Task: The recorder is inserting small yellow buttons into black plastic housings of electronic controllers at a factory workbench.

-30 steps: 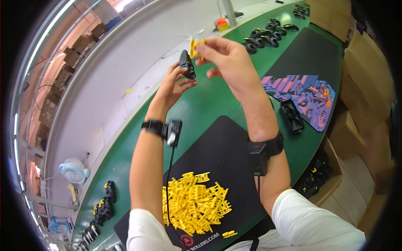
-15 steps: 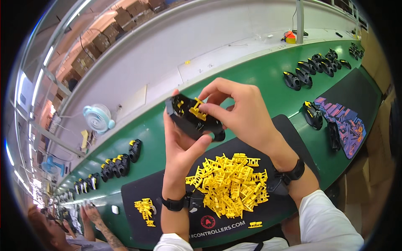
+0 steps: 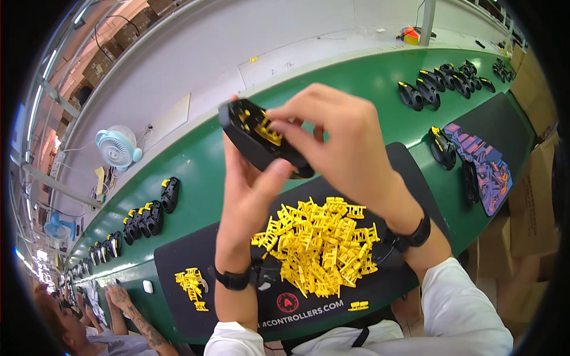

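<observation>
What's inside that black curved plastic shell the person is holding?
In the black curved plastic shell are a yellow ladder-shaped plastic piece, pinched by the right hand, and smaller yellow bits. That hand covers part of the inside, so what's beneath can't be seen.

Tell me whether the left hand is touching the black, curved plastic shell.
Touching. The head view shows the left hand cradling the black, curved plastic shell, thumb over its lower edge.

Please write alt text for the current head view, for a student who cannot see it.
A person's left hand holds a black shell while the right hand grips a yellow part at its open side. Below, similar yellow pieces lie heaped on a black mat.
</observation>
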